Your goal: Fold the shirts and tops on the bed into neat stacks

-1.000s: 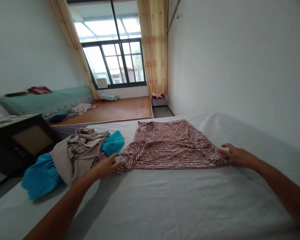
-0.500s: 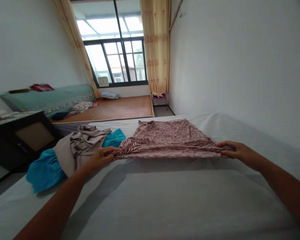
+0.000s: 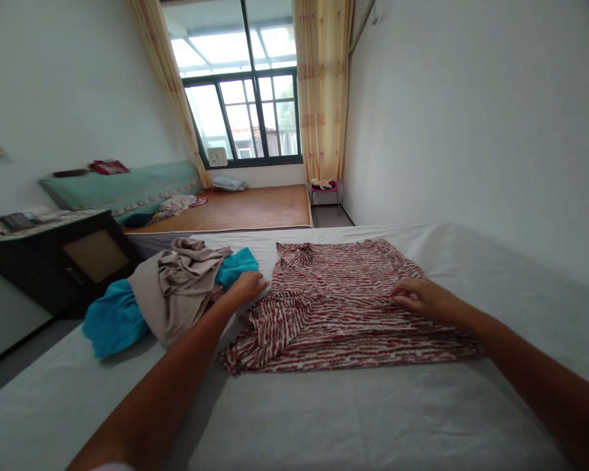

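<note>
A garment with red-brown and white streaks (image 3: 343, 307) lies spread on a white-sheeted bed (image 3: 373, 418). Its near left corner is bunched, and small folds show at its far left. My right hand (image 3: 422, 299) hovers over or lightly touches the garment's right part, fingers loosely bent and apart. Beside the garment's left edge is my left hand (image 3: 248, 288), its fingers slightly apart with no cloth seen in them. Close to that hand is a heap made of a beige cloth (image 3: 167, 288) and a bright blue cloth (image 3: 115, 320); my forearm partly covers it.
A dark cabinet (image 3: 93, 255) stands left of the bed. Beyond is another bed with a brown mat (image 3: 255, 206) and some clothes on it. A small stool (image 3: 324, 188) stands under the curtain (image 3: 321, 98). The white wall (image 3: 471, 131) runs along the right.
Both hands have let go of the garment's near edge, which now lies flat and closer to me. My left hand has moved right and away from me, my right hand left. The view has shifted slightly left.
</note>
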Demonstrator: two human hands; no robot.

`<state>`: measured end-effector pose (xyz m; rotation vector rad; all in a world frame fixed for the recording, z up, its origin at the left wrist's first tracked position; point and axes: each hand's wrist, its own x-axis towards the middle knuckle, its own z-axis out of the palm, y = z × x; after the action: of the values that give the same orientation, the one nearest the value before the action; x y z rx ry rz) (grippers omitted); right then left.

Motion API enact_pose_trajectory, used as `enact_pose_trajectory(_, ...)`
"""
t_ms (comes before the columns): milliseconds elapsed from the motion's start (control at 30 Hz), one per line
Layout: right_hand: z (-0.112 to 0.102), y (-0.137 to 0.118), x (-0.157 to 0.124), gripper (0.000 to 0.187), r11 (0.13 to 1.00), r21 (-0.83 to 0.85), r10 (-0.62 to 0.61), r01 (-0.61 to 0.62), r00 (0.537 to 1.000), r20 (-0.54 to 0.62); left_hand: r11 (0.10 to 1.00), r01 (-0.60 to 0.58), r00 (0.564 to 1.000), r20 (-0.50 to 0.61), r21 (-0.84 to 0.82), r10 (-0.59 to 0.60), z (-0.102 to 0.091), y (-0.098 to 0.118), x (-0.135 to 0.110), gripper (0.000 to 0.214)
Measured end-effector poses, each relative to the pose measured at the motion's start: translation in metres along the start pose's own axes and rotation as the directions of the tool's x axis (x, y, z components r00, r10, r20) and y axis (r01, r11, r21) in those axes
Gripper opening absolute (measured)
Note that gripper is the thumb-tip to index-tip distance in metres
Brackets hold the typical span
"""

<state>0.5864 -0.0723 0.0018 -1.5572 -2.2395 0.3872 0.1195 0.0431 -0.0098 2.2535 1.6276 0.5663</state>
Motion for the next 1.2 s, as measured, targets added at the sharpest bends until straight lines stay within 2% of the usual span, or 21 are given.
enact_pose_trajectory(67,0.023,-0.019,0.020,0.022,0.995,0.007,-0.095,0.095,0.995,0.012,0.999,-0.041,0.999,-0.009,-0.001,0.041,0.020,0.010,0.014,0.027)
enact_pose_trajectory(167,0.054,-0.028,0.034,0.018,0.981,0.004,-0.194,0.194,0.980,-0.038,0.988,-0.119,0.993,-0.038,-0.096,0.116,0.039,0.021,0.021,0.020)
enact_pose_trajectory(200,0.061,-0.027,0.036,0.018,0.978,-0.001,-0.210,0.211,0.975,-0.065,0.983,-0.103,0.993,-0.065,-0.153,0.093,0.042,0.023,0.022,0.017)
enact_pose_trajectory(267,0.069,-0.023,0.035,0.018,0.975,-0.009,-0.223,0.223,0.968,-0.112,0.935,0.007,0.995,-0.094,-0.353,-0.043,0.044,0.024,0.024,0.016)
enact_pose_trajectory(300,0.071,-0.021,0.034,0.019,0.974,-0.007,-0.224,0.224,0.967,-0.124,0.867,0.082,0.990,-0.061,-0.491,-0.128,0.043,0.024,0.025,0.018)
enact_pose_trajectory(367,0.071,-0.017,0.033,0.019,0.974,0.003,-0.226,0.228,0.966,-0.129,0.665,0.223,0.969,0.085,-0.712,-0.233,0.039,0.021,0.026,0.024)
enact_pose_trajectory(433,0.070,-0.016,0.032,0.019,0.972,0.014,-0.231,0.234,0.966,-0.120,0.508,0.307,0.949,0.215,-0.805,-0.232,0.032,0.016,0.026,0.035)
enact_pose_trajectory(467,0.069,-0.015,0.032,0.019,0.971,0.017,-0.235,0.239,0.965,-0.113,0.477,0.315,0.947,0.239,-0.821,-0.216,0.028,0.012,0.025,0.041)
enact_pose_trajectory(533,0.068,-0.014,0.032,0.020,0.968,0.015,-0.247,0.250,0.964,-0.101,0.503,0.267,0.962,0.192,-0.822,-0.196,0.018,0.001,0.022,0.054)
enact_pose_trajectory(600,0.067,-0.013,0.031,0.022,0.965,0.012,-0.261,0.263,0.961,-0.090,0.643,0.178,0.977,0.056,-0.745,-0.206,0.009,-0.015,0.019,0.055)
enact_pose_trajectory(667,0.066,-0.011,0.030,0.022,0.961,0.017,-0.274,0.276,0.959,-0.074,0.846,0.114,0.972,-0.115,-0.521,-0.202,0.003,-0.032,0.018,0.042)
enact_pose_trajectory(733,0.065,-0.011,0.030,0.023,0.958,0.028,-0.283,0.285,0.957,-0.061,0.967,0.092,0.960,-0.238,-0.239,-0.150,0.001,-0.044,0.017,0.031)
enact_pose_trajectory(800,0.065,-0.011,0.029,0.024,0.956,0.030,-0.289,0.291,0.956,-0.056,0.997,0.070,0.946,-0.316,-0.036,-0.078,-0.002,-0.047,0.016,0.030)
enact_pose_trajectory(867,0.063,-0.010,0.027,0.025,0.954,0.027,-0.296,0.297,0.954,-0.046,0.997,0.037,0.936,-0.353,0.068,-0.011,-0.006,-0.040,0.013,0.033)
enact_pose_trajectory(933,0.057,-0.003,0.026,0.026,0.960,0.020,-0.279,0.280,0.959,-0.048,0.996,-0.042,0.963,-0.263,0.077,0.061,-0.012,-0.024,0.008,0.030)
enact_pose_trajectory(1000,0.048,0.011,0.024,0.028,0.978,0.007,-0.207,0.208,0.974,-0.092,0.985,-0.170,0.985,-0.028,-0.020,0.169,-0.014,-0.004,0.001,0.030)
enact_pose_trajectory(1067,0.034,0.033,0.021,0.031,0.996,-0.001,-0.084,0.085,0.984,-0.157,0.950,-0.272,0.930,0.212,-0.155,0.301,-0.011,0.015,-0.006,0.034)
enact_pose_trajectory(1100,0.026,0.045,0.019,0.033,1.000,0.001,-0.016,0.017,0.984,-0.175,0.932,-0.307,0.893,0.282,-0.190,0.352,-0.008,0.023,-0.009,0.036)
enact_pose_trajectory(1133,0.018,0.056,0.016,0.035,0.999,0.007,0.047,-0.047,0.983,-0.177,0.921,-0.338,0.868,0.315,-0.195,0.385,-0.003,0.028,-0.011,0.037)
enact_pose_trajectory(1200,0.002,0.075,0.010,0.040,0.989,0.030,0.146,-0.143,0.979,-0.139,0.906,-0.395,0.844,0.329,-0.152,0.423,0.006,0.035,-0.012,0.037)
